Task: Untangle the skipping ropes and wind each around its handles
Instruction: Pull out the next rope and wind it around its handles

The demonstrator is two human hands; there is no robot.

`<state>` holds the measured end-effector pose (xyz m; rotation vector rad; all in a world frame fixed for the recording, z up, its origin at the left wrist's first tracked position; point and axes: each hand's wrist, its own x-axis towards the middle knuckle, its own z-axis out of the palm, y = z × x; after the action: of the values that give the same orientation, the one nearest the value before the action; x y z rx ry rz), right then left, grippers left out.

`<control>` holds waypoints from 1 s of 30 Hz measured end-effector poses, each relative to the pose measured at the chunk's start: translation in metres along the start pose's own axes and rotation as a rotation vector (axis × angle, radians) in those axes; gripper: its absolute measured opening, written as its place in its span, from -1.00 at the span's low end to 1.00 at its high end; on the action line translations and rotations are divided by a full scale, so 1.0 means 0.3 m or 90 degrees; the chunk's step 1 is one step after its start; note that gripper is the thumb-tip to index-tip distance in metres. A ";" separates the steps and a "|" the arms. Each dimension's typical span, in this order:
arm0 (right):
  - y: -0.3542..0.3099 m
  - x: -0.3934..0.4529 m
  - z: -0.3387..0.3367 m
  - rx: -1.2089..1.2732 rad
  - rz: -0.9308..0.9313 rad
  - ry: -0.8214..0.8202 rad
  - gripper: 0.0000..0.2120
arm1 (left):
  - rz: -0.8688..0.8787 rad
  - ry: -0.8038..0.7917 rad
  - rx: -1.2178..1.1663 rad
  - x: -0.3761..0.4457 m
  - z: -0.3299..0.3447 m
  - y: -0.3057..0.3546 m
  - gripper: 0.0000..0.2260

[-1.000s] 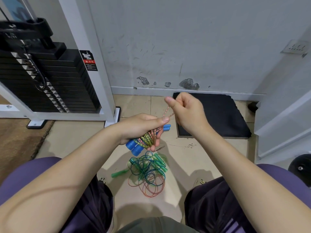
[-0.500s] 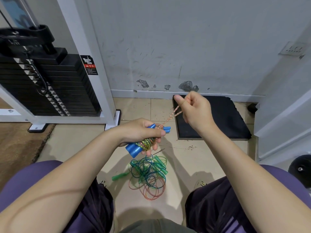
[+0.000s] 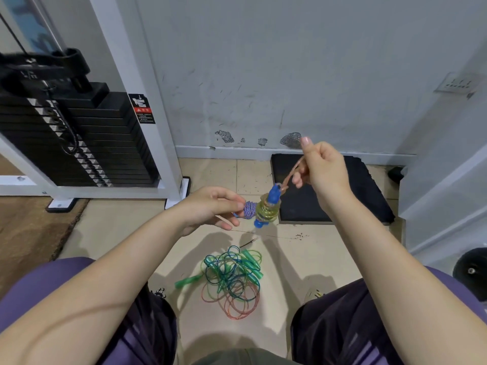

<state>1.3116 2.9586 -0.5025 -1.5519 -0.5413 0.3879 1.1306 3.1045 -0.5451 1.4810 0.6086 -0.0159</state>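
1. Currently, our left hand (image 3: 210, 206) pinches the wound bundle (image 3: 266, 210) of blue handles; our right hand (image 3: 322, 171) grips the rope tail (image 3: 291, 175).
2. We keep the tail taut, laying turns closely.
3. We leave the tangled ropes (image 3: 232, 277) on the floor.
4. Warning label (image 3: 142, 109): text illegible.

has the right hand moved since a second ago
Yes. The right hand has risen up and away from the left hand, from over the front of the black floor mat toward the white skirting board, pulling the rope.
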 end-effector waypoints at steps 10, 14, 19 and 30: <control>-0.002 -0.055 0.070 0.007 0.036 -0.224 -0.58 | 0.112 0.085 0.121 0.042 0.079 -0.012 -0.21; 0.002 -0.043 0.073 0.062 0.021 -0.196 -0.59 | 0.082 0.021 0.096 0.042 0.090 -0.002 -0.57; 0.047 0.004 0.029 -0.067 -0.015 0.001 -0.63 | 0.032 -0.027 0.037 0.023 0.062 0.019 -0.68; 0.048 0.020 0.103 -0.144 0.097 -0.403 -0.79 | 0.053 -0.062 -0.093 0.071 -0.011 0.075 -0.59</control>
<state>1.3008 2.9874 -0.5181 -1.6852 -0.9820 0.9787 1.1559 3.1177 -0.5326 1.3539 0.4589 0.0205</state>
